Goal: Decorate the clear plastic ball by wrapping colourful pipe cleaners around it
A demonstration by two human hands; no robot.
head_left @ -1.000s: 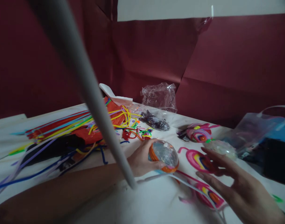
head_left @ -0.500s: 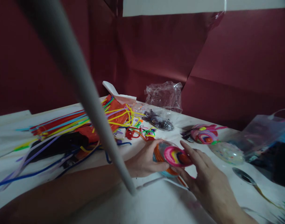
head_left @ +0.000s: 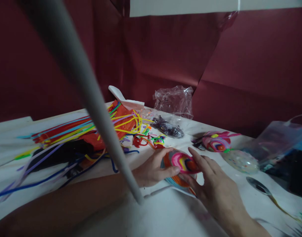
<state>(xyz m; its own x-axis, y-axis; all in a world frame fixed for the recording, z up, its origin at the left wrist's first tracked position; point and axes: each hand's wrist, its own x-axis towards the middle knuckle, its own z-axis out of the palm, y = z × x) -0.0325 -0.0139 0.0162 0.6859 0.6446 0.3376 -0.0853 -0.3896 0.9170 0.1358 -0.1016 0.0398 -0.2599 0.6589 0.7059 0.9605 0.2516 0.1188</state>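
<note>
A rounded object wrapped in coloured strands (head_left: 182,162), with pink, yellow and dark rings around an orange-brown middle, stands between my hands. My left hand (head_left: 156,169) holds it from the left, its thumb lying across the front near the pink ring. On the right side, my right hand (head_left: 212,184) grips it with curved fingers, the index finger near the top and the thumb low. Orange and light blue bands show under the rings. The far side of the object is hidden.
Colourful pipe cleaners (head_left: 67,130) spread over the left of the white table. Behind lie a clear plastic bag (head_left: 174,100) and a dark wrapped bundle (head_left: 168,127). A pink wound piece (head_left: 217,142), a clear dome (head_left: 240,161) and a tape roll (head_left: 258,185) lie right. A grey pole (head_left: 99,105) crosses the view.
The wrapped object has turned and shifted slightly left. My left thumb has come up onto its front, and my right hand has moved slightly left with it.
</note>
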